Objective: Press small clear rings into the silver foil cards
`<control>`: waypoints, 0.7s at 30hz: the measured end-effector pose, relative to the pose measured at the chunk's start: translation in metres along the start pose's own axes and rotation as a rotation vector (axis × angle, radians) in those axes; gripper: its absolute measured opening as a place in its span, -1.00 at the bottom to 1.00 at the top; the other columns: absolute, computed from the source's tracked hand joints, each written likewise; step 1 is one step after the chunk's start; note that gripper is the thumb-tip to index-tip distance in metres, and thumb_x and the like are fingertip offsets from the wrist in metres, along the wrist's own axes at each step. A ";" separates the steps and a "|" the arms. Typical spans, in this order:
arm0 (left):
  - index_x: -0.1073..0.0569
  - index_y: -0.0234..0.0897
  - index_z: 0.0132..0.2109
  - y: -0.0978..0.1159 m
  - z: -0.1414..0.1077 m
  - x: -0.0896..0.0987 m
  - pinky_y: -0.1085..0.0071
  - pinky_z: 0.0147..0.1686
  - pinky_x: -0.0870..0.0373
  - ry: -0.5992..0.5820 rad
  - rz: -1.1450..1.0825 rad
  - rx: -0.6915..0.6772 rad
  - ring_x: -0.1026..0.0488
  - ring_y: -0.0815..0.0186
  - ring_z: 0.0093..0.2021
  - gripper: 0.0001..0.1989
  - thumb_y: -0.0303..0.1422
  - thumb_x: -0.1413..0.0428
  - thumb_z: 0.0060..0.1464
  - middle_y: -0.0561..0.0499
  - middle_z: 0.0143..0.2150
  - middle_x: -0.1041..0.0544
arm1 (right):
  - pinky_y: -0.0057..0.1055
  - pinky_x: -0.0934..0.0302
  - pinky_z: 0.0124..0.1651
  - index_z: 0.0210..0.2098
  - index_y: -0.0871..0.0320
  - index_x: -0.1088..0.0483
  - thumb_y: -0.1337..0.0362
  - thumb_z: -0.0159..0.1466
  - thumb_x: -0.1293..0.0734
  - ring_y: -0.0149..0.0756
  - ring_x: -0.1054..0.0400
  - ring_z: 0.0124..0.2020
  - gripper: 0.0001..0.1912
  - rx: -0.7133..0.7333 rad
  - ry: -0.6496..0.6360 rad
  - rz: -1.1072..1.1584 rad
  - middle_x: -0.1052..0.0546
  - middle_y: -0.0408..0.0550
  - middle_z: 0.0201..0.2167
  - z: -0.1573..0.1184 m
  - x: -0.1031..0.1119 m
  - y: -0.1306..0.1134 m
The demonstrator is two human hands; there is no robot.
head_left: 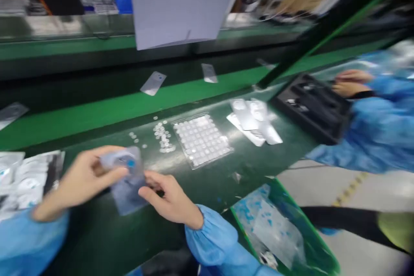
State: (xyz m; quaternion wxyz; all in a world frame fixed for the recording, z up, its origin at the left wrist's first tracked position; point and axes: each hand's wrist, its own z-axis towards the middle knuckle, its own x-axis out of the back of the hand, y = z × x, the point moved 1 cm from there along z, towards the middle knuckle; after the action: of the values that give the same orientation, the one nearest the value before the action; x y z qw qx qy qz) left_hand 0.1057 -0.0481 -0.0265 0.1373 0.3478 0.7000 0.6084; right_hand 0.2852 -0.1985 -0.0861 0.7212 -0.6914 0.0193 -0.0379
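Note:
A thin translucent sheet (127,196) with a blue dot near its top is held up over the green table. My left hand (87,174) pinches its upper left part, thumb across the front. At its right edge, my right hand (168,196) grips it between thumb and fingers. Motion blurs both hands a little. Beyond them lie small round clear pieces (162,136), loose on the table, and a clear tray (203,140) filled with rows of whitish round pieces. A pile of pale flat pouches (254,120) rests right of the tray.
Silvery packets (30,179) lie at the left. A green bin (287,224) with plastic scraps stands at the lower right. Further right, a person's hands (352,82) are at a black box (315,105). A dark post (307,39) rises behind; a white panel (181,6) hangs ahead.

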 end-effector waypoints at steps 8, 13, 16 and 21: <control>-0.56 -0.29 0.20 -0.072 -0.055 -0.090 0.18 0.05 -0.58 0.064 -0.828 0.256 -0.64 0.00 0.03 -0.49 -0.26 -0.36 0.12 -0.22 0.05 -0.66 | -0.52 -0.15 -0.57 -0.44 0.15 -0.40 0.11 0.50 -0.26 -0.43 -0.30 -0.65 -0.59 -0.206 -0.080 -0.165 -0.39 -0.23 -0.65 -0.037 -0.024 0.022; -0.63 -0.31 0.10 -0.076 -0.059 -0.093 0.23 -0.05 -0.62 0.044 -0.733 0.248 -0.68 0.05 -0.10 -0.62 -0.26 -0.28 0.18 -0.14 -0.04 -0.70 | -0.47 -0.46 -0.22 0.02 0.11 -0.53 0.44 0.44 -0.33 -0.34 -0.54 -0.29 -0.77 0.195 0.245 -0.536 -0.63 -0.04 -0.21 -0.040 -0.013 0.000; -0.67 -0.33 0.01 -0.073 -0.056 -0.096 0.30 -0.03 -0.58 0.053 -0.565 0.192 -0.65 0.05 -0.02 -0.70 -0.28 -0.24 0.21 -0.10 -0.09 -0.71 | -0.40 -0.48 -0.07 0.12 0.12 -0.50 0.56 0.40 -0.32 -0.29 -0.53 -0.14 -0.62 0.328 0.147 -0.673 -0.58 0.04 -0.11 -0.038 -0.015 -0.002; -0.66 -0.31 0.04 -0.078 -0.060 -0.099 0.35 0.02 -0.52 0.031 -0.587 0.191 -0.61 0.09 0.01 -0.68 -0.26 -0.25 0.21 -0.06 -0.06 -0.69 | -0.38 -0.50 -0.06 0.18 0.12 -0.48 0.58 0.40 -0.32 -0.27 -0.52 -0.11 -0.57 0.340 0.106 -0.721 -0.56 0.04 -0.09 -0.035 -0.018 0.008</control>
State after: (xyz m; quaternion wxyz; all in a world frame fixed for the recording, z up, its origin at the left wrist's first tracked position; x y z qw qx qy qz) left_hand 0.1153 -0.1593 -0.1101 0.2631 0.1327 0.8265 0.4797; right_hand 0.2648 -0.2317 -0.0964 0.7637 -0.5218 -0.1939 -0.3269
